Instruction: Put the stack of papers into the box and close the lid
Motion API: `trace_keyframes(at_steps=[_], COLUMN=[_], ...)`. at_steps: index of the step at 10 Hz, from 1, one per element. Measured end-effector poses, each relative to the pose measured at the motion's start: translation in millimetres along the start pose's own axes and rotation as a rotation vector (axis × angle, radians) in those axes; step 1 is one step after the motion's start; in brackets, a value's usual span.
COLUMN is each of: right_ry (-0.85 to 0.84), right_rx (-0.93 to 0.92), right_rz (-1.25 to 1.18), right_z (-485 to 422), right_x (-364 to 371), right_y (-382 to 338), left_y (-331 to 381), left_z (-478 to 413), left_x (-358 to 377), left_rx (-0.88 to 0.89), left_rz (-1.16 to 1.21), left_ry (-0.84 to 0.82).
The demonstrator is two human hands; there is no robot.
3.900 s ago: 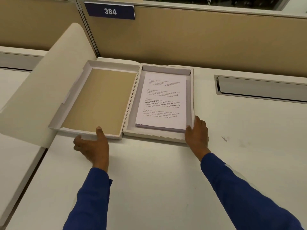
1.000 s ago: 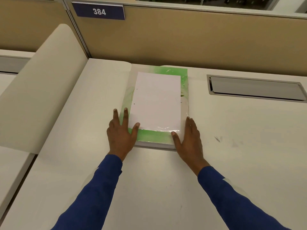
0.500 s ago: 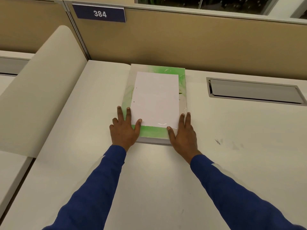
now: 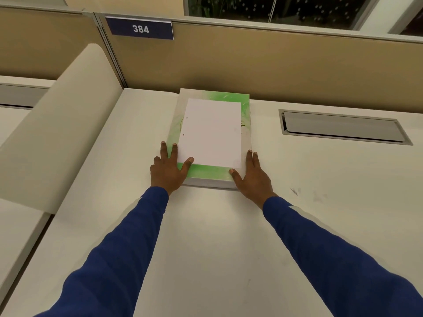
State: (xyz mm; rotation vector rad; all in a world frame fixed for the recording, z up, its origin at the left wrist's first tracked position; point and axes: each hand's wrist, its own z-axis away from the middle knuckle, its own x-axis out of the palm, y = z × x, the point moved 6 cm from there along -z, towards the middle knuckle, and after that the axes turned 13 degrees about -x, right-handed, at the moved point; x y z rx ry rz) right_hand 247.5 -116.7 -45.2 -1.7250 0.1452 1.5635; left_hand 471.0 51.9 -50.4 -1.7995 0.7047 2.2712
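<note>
Both flat hands, left hand (image 4: 168, 171) and right hand (image 4: 253, 178), grips apart, are pressing the closed green-and-white cardboard box (image 4: 211, 136) at six o'clock; next, releasing

I'm looking at an office cubicle. A tan fabric partition panel (image 4: 251, 65) carries a navy number plate reading 384 (image 4: 140, 29), behind a white laminate desk (image 4: 217, 236) with a grey recessed cable hatch (image 4: 343, 126).

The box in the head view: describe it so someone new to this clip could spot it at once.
Start at the tan partition with the blue 384 sign; on the white desk below it lies the box, lid shut, between the left hand and right hand. It alone has a green lid with a white rectangle.
</note>
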Motion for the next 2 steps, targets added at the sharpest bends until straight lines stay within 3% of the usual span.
trace_keyframes(at_steps=[2], right_ry=[0.05], right_rx=[-0.007], right_rz=[-0.057], right_z=[44.2], right_x=[-4.1], right_y=[12.2], left_y=[-33.0], left_z=[59.6], left_x=[13.5], left_rx=[-0.08], left_rz=[0.482], left_ry=[0.067])
